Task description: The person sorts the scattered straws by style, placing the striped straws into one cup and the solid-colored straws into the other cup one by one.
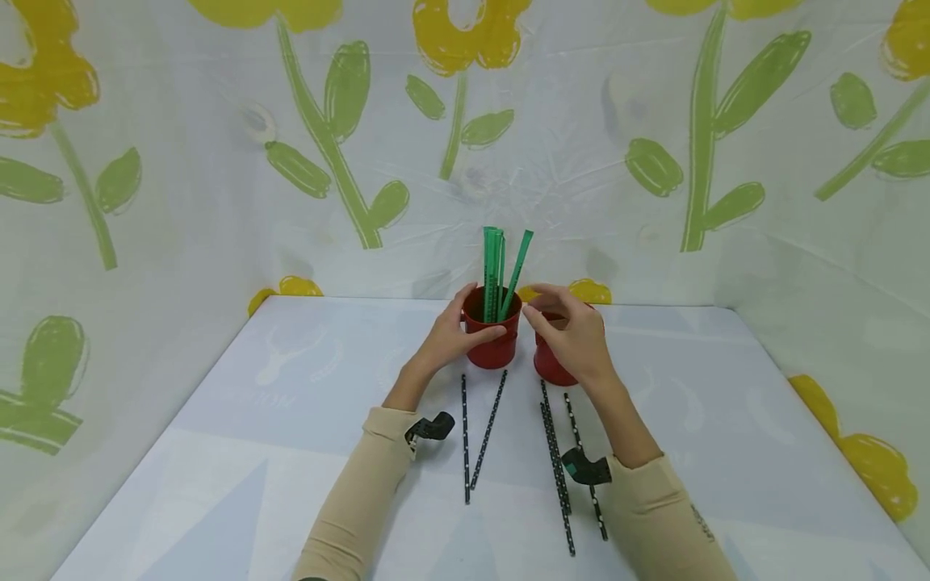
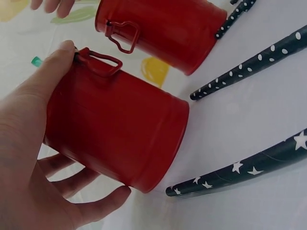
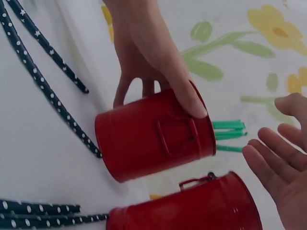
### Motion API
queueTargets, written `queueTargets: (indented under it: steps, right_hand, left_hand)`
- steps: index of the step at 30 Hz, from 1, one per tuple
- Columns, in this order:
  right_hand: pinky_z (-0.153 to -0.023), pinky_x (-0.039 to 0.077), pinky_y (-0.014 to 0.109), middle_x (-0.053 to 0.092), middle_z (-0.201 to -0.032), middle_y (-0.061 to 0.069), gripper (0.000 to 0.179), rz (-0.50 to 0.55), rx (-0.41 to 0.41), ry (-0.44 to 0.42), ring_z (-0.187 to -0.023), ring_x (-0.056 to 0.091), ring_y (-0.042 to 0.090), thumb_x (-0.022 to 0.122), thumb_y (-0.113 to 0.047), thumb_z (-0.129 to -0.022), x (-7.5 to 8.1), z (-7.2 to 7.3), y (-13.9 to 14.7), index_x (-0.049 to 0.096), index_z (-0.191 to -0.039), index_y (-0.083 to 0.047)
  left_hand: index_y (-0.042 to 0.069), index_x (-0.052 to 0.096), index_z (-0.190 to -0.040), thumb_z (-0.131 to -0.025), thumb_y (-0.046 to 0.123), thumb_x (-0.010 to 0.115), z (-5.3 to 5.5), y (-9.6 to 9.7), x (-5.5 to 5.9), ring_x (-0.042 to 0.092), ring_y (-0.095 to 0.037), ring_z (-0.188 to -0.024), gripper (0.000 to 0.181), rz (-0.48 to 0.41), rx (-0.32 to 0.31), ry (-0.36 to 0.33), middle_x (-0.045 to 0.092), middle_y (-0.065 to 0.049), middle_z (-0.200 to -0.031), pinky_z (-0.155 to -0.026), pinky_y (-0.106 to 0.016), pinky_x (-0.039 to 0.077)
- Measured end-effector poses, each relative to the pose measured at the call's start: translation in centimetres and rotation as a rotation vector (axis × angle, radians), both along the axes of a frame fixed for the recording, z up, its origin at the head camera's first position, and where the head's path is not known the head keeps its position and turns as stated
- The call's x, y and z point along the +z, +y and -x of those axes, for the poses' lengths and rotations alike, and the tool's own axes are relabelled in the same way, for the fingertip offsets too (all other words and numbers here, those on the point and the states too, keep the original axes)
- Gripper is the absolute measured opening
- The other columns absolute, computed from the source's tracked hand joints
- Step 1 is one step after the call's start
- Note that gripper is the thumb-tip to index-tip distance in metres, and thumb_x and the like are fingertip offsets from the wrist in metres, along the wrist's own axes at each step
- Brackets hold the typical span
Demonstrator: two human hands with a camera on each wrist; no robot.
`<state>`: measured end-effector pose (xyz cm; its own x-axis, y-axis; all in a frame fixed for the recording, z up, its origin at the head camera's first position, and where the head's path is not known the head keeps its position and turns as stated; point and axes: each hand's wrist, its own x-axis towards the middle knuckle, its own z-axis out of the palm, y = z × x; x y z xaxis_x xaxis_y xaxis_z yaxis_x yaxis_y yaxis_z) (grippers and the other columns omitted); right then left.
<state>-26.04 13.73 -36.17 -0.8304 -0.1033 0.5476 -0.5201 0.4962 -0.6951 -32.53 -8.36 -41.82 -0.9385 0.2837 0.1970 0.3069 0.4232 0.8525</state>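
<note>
My left hand [image 1: 452, 336] grips a small red metal bucket [image 1: 495, 353] from its left side, thumb across the near wall by the rim. Several thin green sticks [image 1: 492, 270] stand upright in this bucket, one leaning right. Its wire handle loop shows in the left wrist view. My right hand [image 1: 577, 337] is over a second red bucket [image 1: 554, 369], fingers loosely bent and holding nothing. In the right wrist view its fingers [image 3: 276, 158] are near the tops of the green sticks. The inside of the second bucket is mostly hidden by that hand.
Two black straws [image 1: 466, 440] with white patterns lie on the white table [image 1: 305, 452] before the left bucket. Several more dotted black straws [image 1: 556, 468] lie before the right one, partly beneath my right wrist. A flower-printed curtain [image 1: 567, 161] stands behind the table.
</note>
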Motion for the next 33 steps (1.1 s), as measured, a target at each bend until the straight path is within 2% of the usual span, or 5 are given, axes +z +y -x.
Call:
queueTargets:
  steps: [3, 12, 19, 27, 33]
  right_hand:
    - [-0.083, 0.06, 0.033, 0.073, -0.105, 0.006, 0.04, 0.01, -0.024, 0.009, -0.095, 0.07, 0.018, 0.069, -0.03, -0.092, -0.1, 0.2, 0.8, 0.061, -0.129, -0.015]
    - [-0.079, 0.05, 0.006, 0.071, -0.111, 0.008, 0.041, 0.022, -0.082, -0.023, -0.099, 0.069, 0.022, 0.07, -0.03, -0.091, -0.4, 0.7, 3.0, 0.061, -0.129, -0.017]
    - [-0.092, 0.057, 0.045, 0.066, -0.118, 0.007, 0.046, 0.03, -0.09, -0.06, -0.11, 0.065, 0.026, 0.072, -0.033, -0.089, -0.6, 1.1, 3.6, 0.06, -0.13, -0.016]
    - [-0.092, 0.055, 0.053, 0.053, -0.139, 0.008, 0.061, -0.037, -0.095, -0.135, -0.124, 0.052, 0.03, 0.075, -0.04, -0.085, -1.7, 1.6, 4.4, 0.054, -0.138, -0.019]
    - [-0.096, 0.052, 0.055, 0.04, -0.152, 0.007, 0.081, -0.083, -0.082, -0.197, -0.133, 0.043, 0.03, 0.078, -0.045, -0.081, -2.3, 2.1, 5.1, 0.041, -0.148, -0.02]
  left_hand:
    - [0.032, 0.018, -0.156, -0.079, 0.057, 0.074, 0.0, 0.0, 0.0, 0.039, -0.021, -0.141, 0.098, 0.006, 0.004, -0.002, 0.038, 0.003, -0.154, -0.11, -0.051, 0.042]
    - [0.026, 0.018, -0.157, -0.08, 0.056, 0.073, -0.1, 0.1, 0.4, 0.041, -0.021, -0.134, 0.099, 0.079, 0.006, 0.014, 0.038, -0.005, -0.148, -0.106, -0.049, 0.047]
    - [0.024, 0.016, -0.157, -0.08, 0.061, 0.07, -0.9, -0.3, 2.0, 0.045, -0.03, -0.132, 0.1, 0.23, 0.028, 0.035, 0.035, -0.012, -0.149, -0.104, -0.052, 0.048]
    - [0.027, 0.02, -0.156, -0.08, 0.061, 0.07, -2.6, -1.1, 4.6, 0.04, -0.033, -0.137, 0.098, 0.422, 0.034, 0.025, 0.028, -0.013, -0.154, -0.104, -0.055, 0.047]
    - [0.026, 0.021, -0.156, -0.082, 0.06, 0.069, -3.8, -1.4, 6.1, 0.039, -0.033, -0.137, 0.095, 0.506, 0.052, 0.081, 0.029, -0.013, -0.154, -0.103, -0.056, 0.047]
